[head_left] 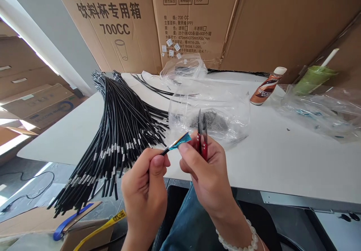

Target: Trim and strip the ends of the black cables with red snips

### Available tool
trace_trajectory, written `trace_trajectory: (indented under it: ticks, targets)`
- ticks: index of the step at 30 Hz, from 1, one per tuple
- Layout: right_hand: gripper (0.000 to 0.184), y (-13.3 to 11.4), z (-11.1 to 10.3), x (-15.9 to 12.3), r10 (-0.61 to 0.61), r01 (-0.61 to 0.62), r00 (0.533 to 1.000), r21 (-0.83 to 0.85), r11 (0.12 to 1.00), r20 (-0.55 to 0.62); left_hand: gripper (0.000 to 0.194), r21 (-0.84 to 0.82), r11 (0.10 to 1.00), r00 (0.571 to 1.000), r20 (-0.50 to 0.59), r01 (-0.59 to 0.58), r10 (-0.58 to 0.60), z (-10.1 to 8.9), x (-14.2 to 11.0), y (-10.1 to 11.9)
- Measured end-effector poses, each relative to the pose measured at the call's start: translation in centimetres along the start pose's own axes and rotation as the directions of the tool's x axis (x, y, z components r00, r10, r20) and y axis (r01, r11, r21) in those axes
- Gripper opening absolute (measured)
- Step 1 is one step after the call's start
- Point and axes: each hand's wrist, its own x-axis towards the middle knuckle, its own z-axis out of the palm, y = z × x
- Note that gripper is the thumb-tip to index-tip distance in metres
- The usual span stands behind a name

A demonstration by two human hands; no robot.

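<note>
My left hand (146,185) is closed in a pinch on the end of a thin black cable (166,151) just in front of the table edge. From that cable end a small blue strip (181,141) sticks out toward my right hand (204,172), whose thumb and forefinger pinch the strip. The same right hand also grips red-handled snips (202,136) that point upward, blades together. A large bundle of black cables (113,138) with white bands lies to the left and hangs over the table edge.
A clear plastic bag (225,110) with small dark parts lies on the white table (282,157) behind my hands. A brown drink bottle (267,86), a green cup (313,79) and more plastic wrap sit at the right. Cardboard boxes (118,21) stand behind.
</note>
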Motion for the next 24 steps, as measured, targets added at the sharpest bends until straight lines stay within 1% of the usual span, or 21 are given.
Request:
trace_trajectory:
  ticks: [2, 6, 11, 14, 16, 18, 20, 22, 24]
  targets:
    - [0.026, -0.03, -0.17, 0.00, 0.002, -0.002, 1.000, 0.000, 1.000, 0.002, 0.023, 0.036, 0.999, 1.000, -0.002, -0.010, 0.010, -0.01, 0.07, 0.03]
    - [0.023, -0.17, -0.25, 0.10, -0.025, 0.025, 1.000, -0.037, 0.999, 0.011, 0.018, 0.107, 0.992, 0.997, 0.015, -0.074, 0.073, 0.09, 0.28, 0.17]
    - [0.031, -0.29, 0.15, 0.33, -0.136, 0.132, 0.991, -0.170, 0.977, -0.016, 0.019, 0.074, 0.996, 0.999, -0.002, -0.054, 0.055, 0.32, 0.19, 0.28]
    - [0.029, -0.27, 0.22, 0.29, -0.196, 0.195, 0.980, -0.249, 0.949, 0.022, 0.018, 0.040, 0.998, 0.998, 0.046, -0.038, 0.037, 0.20, 0.10, 0.15]
    - [0.029, -0.29, 0.21, 0.22, -0.204, 0.209, 0.978, -0.275, 0.939, 0.046, 0.019, 0.004, 1.000, 0.997, 0.070, -0.012, 0.012, 0.10, 0.05, 0.12]
    - [0.034, -0.32, 0.18, 0.19, -0.207, 0.209, 0.978, -0.298, 0.931, 0.039, 0.023, -0.054, 0.998, 0.998, 0.063, 0.028, -0.025, 0.10, -0.02, 0.24]
    - [0.040, -0.34, 0.13, 0.23, -0.212, 0.210, 0.977, -0.321, 0.923, 0.032, 0.029, -0.138, 0.986, 0.996, 0.038, 0.090, -0.085, 0.20, -0.08, 0.51]
    - [0.041, -0.38, 0.04, 0.34, -0.205, 0.211, 0.977, -0.330, 0.920, 0.052, 0.033, -0.245, 0.956, 0.987, 0.027, 0.161, -0.159, 0.32, -0.10, 0.80]
    - [0.040, -0.51, -0.04, 0.48, -0.184, 0.202, 0.979, -0.320, 0.925, 0.087, 0.035, -0.353, 0.906, 0.972, 0.047, 0.233, -0.231, 0.34, -0.05, 1.00]
